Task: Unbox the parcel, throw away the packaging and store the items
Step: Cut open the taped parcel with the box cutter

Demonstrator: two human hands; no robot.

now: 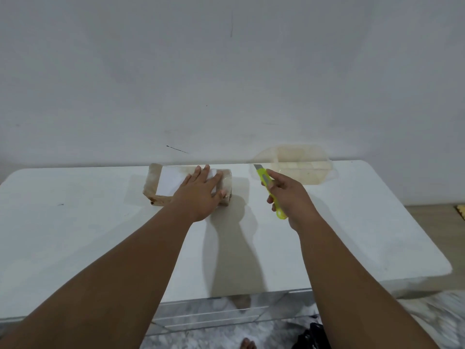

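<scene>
A white table (75, 222) stands against a pale wall and fills most of the view. Toward its far edge, left of the middle, lies the parcel (168, 183), a low brown box wrapped in glossy tape with a white label across its top. The left hand (201, 195) lies flat on the right part of the parcel, palm down, fingers straight and slightly spread and pressing on the top, the thumb down along the near right corner; nothing is clasped in it. To the right of the parcel and apart from it, the right hand (289, 197) hangs above the table with its fingers curled round a yellow-green cutter (270, 192). The short grey blade is out and points up and away, toward the wall. Behind that hand, at the back edge of the table next to the wall, sits a clear plastic container (302, 165) with dividers inside. On the marbled floor in front of the table, a bare foot (247, 343) and a black object (312, 336) show at the bottom edge.
</scene>
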